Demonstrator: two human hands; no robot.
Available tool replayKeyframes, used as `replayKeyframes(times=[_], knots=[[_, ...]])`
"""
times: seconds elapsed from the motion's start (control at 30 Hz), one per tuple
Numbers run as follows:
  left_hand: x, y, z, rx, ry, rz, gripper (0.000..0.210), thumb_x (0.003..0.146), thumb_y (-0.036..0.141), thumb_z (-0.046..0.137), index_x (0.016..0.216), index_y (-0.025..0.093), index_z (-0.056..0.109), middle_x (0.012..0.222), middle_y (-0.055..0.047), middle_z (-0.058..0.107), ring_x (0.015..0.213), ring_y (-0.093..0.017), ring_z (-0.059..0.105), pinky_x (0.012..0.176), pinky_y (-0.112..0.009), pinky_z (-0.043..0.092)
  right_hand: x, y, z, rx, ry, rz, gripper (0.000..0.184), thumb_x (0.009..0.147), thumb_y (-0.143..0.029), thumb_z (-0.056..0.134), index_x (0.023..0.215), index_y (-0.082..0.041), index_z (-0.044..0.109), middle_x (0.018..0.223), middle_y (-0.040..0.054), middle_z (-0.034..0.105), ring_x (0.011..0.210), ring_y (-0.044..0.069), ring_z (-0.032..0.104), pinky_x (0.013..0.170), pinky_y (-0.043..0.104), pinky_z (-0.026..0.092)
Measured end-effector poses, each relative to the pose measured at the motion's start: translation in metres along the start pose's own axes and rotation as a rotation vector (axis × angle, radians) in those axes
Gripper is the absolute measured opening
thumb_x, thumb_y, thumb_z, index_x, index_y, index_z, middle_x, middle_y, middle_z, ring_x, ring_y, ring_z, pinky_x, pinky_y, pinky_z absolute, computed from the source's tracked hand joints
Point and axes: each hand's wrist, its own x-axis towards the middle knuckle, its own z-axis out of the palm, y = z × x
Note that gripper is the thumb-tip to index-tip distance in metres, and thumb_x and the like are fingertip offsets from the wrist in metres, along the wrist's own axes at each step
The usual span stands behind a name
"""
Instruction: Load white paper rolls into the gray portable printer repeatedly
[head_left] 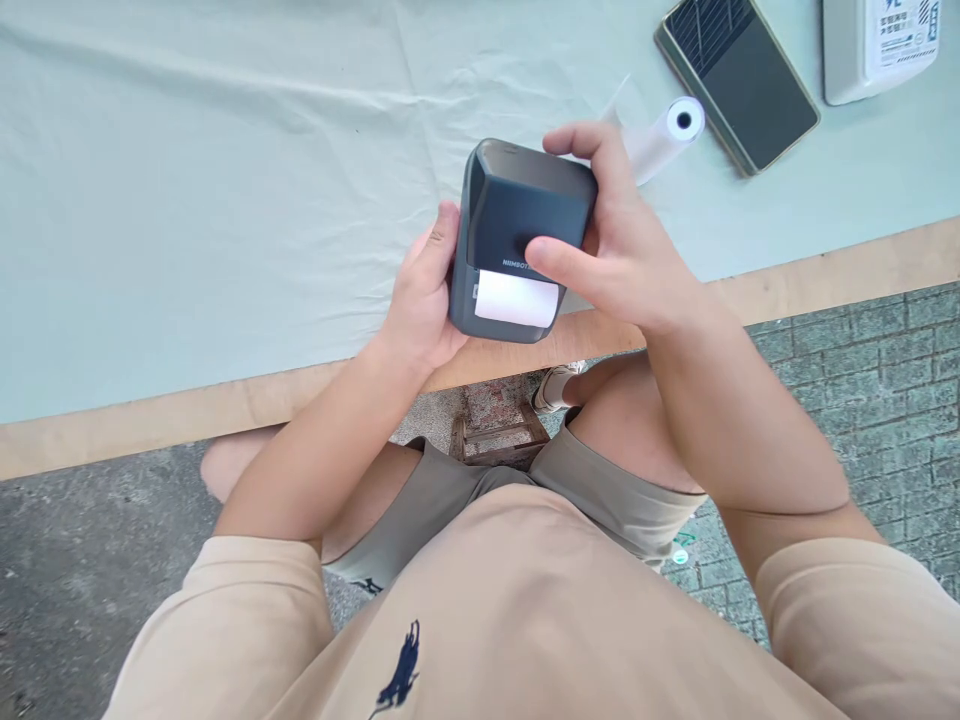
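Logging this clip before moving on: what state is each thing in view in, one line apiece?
label printer: lid shut, white label showing at its slot, held off the table.
left hand: gripping the printer's left side.
right hand: wrapped over the printer's right side, thumb on its front.
paper roll: lying on its side on the table, partly unrolled.
phone: flat on the table, screen dark.
white box: on the table, cut off by the frame.
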Motion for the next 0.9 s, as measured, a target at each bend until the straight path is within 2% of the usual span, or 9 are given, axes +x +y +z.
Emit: replayKeyframes(times=[0.13,0.23,0.3,0.37,0.43,0.57,0.67,0.77,0.9], knots=[[0.003,-0.001,-0.003,-0.039,-0.016,0.033,0.036,0.105,0.044,0.047,0.092,0.021,0.071,0.096,-0.007,0.076,0.113,-0.026,0.072,0.094,-0.036,0.062,-0.004,0.002,-0.012,0.033,-0.140,-0.027,0.091,0.071,-0.040,0.080,0.145,-0.032,0.028,0.149,0.0082,0.047,0.117,0.021,0.061,0.089,0.033,0.059],[0.005,-0.004,-0.004,-0.076,-0.053,0.056,0.036,0.107,0.037,0.044,0.092,0.019,0.072,0.091,-0.005,0.075,0.101,-0.021,0.075,0.094,-0.035,0.062,-0.005,-0.002,-0.019,-0.109,-0.088,-0.118,0.089,0.072,-0.041,0.084,0.145,-0.031,0.035,0.155,0.0074,0.045,0.135,0.023,0.053,0.094,0.031,0.057],[0.007,-0.005,-0.005,-0.099,-0.041,0.066,0.039,0.108,0.039,0.041,0.092,0.020,0.071,0.088,-0.004,0.074,0.102,-0.020,0.074,0.096,-0.033,0.061,-0.007,-0.006,-0.020,-0.178,0.179,-0.224,0.069,0.078,-0.044,0.081,0.135,-0.027,0.048,0.145,0.0080,0.054,0.133,0.025,0.055,0.090,0.032,0.056],[0.008,-0.005,-0.005,-0.107,-0.019,0.054,0.042,0.108,0.041,0.039,0.091,0.020,0.071,0.087,-0.004,0.073,0.105,-0.020,0.074,0.096,-0.032,0.060,-0.009,-0.010,-0.018,-0.171,0.615,-0.312,0.033,0.089,-0.046,0.071,0.110,-0.024,0.061,0.121,0.0075,0.063,0.108,0.023,0.066,0.086,0.036,0.055],[0.008,-0.005,-0.005,-0.103,0.001,0.027,0.041,0.108,0.042,0.041,0.090,0.020,0.071,0.089,-0.004,0.073,0.103,-0.019,0.073,0.095,-0.030,0.060,-0.012,-0.014,-0.016,-0.226,0.847,-0.357,0.026,0.100,-0.044,0.056,0.086,-0.023,0.060,0.095,0.0061,0.062,0.083,0.019,0.064,0.083,0.038,0.053],[0.006,-0.004,-0.002,-0.091,-0.012,0.020,0.036,0.107,0.041,0.045,0.094,0.019,0.071,0.091,-0.005,0.072,0.095,-0.018,0.073,0.089,-0.030,0.060,-0.013,-0.020,-0.013,-0.557,0.394,-0.318,0.013,0.093,-0.032,0.059,0.083,-0.025,0.063,0.083,0.0022,0.069,0.067,0.016,0.057,0.067,0.035,0.046],[0.004,-0.003,0.002,-0.047,-0.004,0.047,0.034,0.107,0.036,0.046,0.096,0.017,0.072,0.087,-0.003,0.070,0.084,-0.016,0.072,0.080,-0.029,0.060,-0.006,-0.028,-0.008,-0.801,0.134,-0.063,0.017,0.084,-0.031,0.066,0.101,-0.027,0.067,0.100,0.0019,0.075,0.072,0.020,0.062,0.064,0.036,0.041],[0.003,-0.004,0.003,-0.036,-0.002,0.070,0.033,0.107,0.033,0.047,0.095,0.016,0.073,0.083,-0.002,0.069,0.077,-0.013,0.069,0.073,-0.026,0.059,0.001,-0.040,-0.001,-0.997,0.016,0.204,0.022,0.086,-0.033,0.064,0.107,-0.028,0.064,0.100,0.0043,0.075,0.079,0.027,0.066,0.058,0.035,0.032],[0.003,-0.004,0.003,-0.024,-0.006,0.046,0.031,0.106,0.034,0.050,0.093,0.018,0.073,0.081,-0.001,0.071,0.072,-0.012,0.068,0.070,-0.024,0.060,0.003,-0.050,0.004,-1.076,-0.011,0.236,0.003,0.084,-0.023,0.058,0.082,-0.022,0.058,0.090,0.0047,0.072,0.074,0.023,0.063,0.054,0.032,0.020]])
